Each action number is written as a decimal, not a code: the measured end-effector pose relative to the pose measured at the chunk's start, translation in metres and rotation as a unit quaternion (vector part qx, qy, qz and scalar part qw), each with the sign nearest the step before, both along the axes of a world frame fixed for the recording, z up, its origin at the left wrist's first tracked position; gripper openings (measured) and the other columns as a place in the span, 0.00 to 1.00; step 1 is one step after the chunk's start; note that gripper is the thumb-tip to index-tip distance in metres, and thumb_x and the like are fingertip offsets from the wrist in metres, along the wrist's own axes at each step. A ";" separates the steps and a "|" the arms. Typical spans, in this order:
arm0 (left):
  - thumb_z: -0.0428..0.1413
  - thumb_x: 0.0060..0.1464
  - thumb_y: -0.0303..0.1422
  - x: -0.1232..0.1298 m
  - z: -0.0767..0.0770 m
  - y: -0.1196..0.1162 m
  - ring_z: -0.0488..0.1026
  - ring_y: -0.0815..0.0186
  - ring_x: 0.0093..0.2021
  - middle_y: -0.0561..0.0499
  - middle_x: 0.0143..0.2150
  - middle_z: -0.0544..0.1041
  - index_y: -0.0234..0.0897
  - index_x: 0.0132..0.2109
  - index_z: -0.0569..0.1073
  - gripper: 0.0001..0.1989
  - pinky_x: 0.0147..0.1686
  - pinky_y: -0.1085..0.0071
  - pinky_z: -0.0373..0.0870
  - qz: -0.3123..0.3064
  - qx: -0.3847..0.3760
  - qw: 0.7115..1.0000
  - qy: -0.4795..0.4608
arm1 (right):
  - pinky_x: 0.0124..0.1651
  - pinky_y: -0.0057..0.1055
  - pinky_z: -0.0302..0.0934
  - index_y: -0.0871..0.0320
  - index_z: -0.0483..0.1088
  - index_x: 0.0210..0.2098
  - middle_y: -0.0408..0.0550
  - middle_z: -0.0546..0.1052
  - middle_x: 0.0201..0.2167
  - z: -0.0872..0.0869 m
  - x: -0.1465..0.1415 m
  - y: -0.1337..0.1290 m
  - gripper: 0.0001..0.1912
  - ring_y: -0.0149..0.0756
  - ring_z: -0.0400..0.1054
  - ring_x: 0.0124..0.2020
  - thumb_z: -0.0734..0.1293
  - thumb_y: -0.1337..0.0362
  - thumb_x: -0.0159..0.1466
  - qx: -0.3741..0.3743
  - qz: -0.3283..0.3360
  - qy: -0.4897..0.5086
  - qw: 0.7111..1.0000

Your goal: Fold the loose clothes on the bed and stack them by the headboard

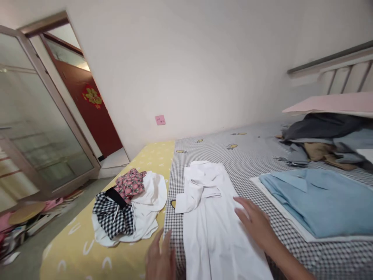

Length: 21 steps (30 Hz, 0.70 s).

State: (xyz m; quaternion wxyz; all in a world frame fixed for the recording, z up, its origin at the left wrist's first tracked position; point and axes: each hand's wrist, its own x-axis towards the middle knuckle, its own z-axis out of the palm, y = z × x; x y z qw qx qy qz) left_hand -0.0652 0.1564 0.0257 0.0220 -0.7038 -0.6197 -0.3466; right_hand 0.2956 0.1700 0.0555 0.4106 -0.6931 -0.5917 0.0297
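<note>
A white long-sleeved garment [218, 229] lies lengthwise on the checked bedding, narrowed into a strip with a sleeve folded across its upper part and a cuff sticking out to the left. At its right edge is my right hand [256, 223], fingers apart and holding nothing. My left hand [160, 254] hovers near the bottom, left of the garment, over the border of the yellow and checked cloths, its fingers apart with nothing in them.
Left of the garment, a loose pile of white, checkered and pink patterned clothes [128, 210] sits on yellow bedding [72, 241]. A folded light blue shirt [323, 202] lies at right. Behind it are stacked dark clothes [320, 128] under a pink board [332, 103].
</note>
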 end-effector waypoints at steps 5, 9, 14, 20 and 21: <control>0.53 0.55 0.21 0.055 0.032 0.097 0.51 0.54 0.73 0.45 0.74 0.56 0.48 0.65 0.67 0.32 0.69 0.46 0.50 -0.083 0.013 0.978 0.191 | 0.67 0.56 0.48 0.57 0.61 0.66 0.55 0.64 0.68 -0.014 -0.019 0.103 0.30 0.49 0.56 0.69 0.50 0.53 0.71 -0.055 -0.029 -0.100 0.993; 0.58 0.52 0.26 0.060 0.037 0.145 0.53 0.50 0.72 0.44 0.71 0.61 0.44 0.62 0.71 0.29 0.68 0.40 0.45 -0.076 -0.240 0.961 0.112 | 0.70 0.59 0.42 0.57 0.62 0.67 0.53 0.63 0.69 -0.059 -0.012 0.110 0.32 0.52 0.51 0.71 0.52 0.47 0.71 -0.113 0.001 -0.143 0.983; 0.62 0.48 0.35 0.034 0.063 0.174 0.74 0.50 0.55 0.44 0.45 0.83 0.36 0.38 0.80 0.10 0.63 0.53 0.62 -0.093 -0.264 0.923 -0.265 | 0.70 0.60 0.41 0.56 0.56 0.70 0.53 0.58 0.71 -0.070 -0.011 0.102 0.35 0.52 0.48 0.72 0.47 0.44 0.72 -0.094 0.004 -0.172 0.981; 0.51 0.62 0.35 0.036 0.163 0.190 0.75 0.66 0.29 0.51 0.29 0.78 0.37 0.36 0.72 0.09 0.31 0.70 0.75 -0.046 -0.224 0.822 -0.521 | 0.70 0.58 0.41 0.52 0.51 0.71 0.50 0.58 0.71 -0.056 -0.009 0.100 0.32 0.48 0.47 0.72 0.46 0.47 0.73 -0.117 0.013 -0.151 0.982; 0.50 0.63 0.32 0.038 0.179 0.189 0.74 0.68 0.26 0.52 0.28 0.77 0.37 0.35 0.71 0.08 0.27 0.72 0.74 -0.042 -0.221 0.803 -0.551 | 0.70 0.58 0.40 0.50 0.51 0.71 0.49 0.58 0.71 -0.055 -0.009 0.099 0.31 0.48 0.47 0.72 0.47 0.48 0.73 -0.119 0.016 -0.148 0.982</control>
